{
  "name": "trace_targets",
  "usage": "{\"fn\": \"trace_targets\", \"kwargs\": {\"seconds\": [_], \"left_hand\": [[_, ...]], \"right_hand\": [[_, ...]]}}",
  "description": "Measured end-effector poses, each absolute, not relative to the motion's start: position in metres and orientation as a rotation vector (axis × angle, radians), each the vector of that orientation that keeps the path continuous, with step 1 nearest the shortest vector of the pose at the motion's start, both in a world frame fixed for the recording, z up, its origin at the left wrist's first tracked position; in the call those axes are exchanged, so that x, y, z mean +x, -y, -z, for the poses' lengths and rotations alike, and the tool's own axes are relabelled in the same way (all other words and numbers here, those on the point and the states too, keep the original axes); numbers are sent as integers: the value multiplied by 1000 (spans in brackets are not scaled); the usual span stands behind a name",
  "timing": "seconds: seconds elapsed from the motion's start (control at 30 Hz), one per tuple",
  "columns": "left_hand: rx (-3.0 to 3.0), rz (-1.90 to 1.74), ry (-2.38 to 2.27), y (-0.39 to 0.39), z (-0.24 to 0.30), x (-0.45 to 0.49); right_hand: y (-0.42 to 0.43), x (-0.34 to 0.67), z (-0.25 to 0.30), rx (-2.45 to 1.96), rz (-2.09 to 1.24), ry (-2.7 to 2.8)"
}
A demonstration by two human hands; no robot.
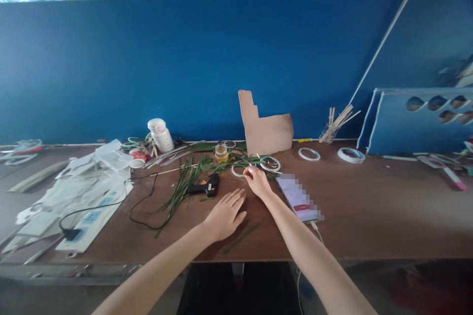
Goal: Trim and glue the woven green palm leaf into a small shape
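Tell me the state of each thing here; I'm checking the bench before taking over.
left hand: open, palm down
right hand: fingers pinched; anything held is too small to tell
tape ring: lying flat near the right hand
green leaf blades: loose, scattered
hot glue gun: lying on its side, not held
smartphone: lying flat, screen lit, cable attached
cardboard cutout: upright by the wall

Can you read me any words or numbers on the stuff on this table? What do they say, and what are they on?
No words can be read. The phone screen is blurred out, the white bottle label is too small, and the power strip has only blurry blue marks.
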State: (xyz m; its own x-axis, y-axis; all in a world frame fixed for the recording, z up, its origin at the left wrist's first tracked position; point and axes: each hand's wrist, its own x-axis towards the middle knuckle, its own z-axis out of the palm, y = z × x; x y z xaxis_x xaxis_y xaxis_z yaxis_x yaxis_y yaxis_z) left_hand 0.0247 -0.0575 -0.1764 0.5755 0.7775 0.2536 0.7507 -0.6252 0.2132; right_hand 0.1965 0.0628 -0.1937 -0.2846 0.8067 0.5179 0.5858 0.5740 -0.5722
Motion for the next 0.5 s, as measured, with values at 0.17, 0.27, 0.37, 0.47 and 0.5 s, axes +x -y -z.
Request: {"fn": "trace_targets", "kwargs": {"seconds": [0.17,0.27,0.37,0.47,0.5], "left_hand": [[2714,-408,-1316,41,176,44],[2750,-418,-1271,38,178,50],[2771,-416,-1245,38,180,52],[2770,-398,-1249,38,181,52],[2767,-393,-1250,38,180,52]], "right_hand": [[-63,196,192,-1119,-343,1941],[-62,195,191,-1122,-348,1943],[-60,195,190,-1120,-349,1940],[-58,195,189,-1127,-354,1930],[-58,195,189,-1129,-358,1929]]}}
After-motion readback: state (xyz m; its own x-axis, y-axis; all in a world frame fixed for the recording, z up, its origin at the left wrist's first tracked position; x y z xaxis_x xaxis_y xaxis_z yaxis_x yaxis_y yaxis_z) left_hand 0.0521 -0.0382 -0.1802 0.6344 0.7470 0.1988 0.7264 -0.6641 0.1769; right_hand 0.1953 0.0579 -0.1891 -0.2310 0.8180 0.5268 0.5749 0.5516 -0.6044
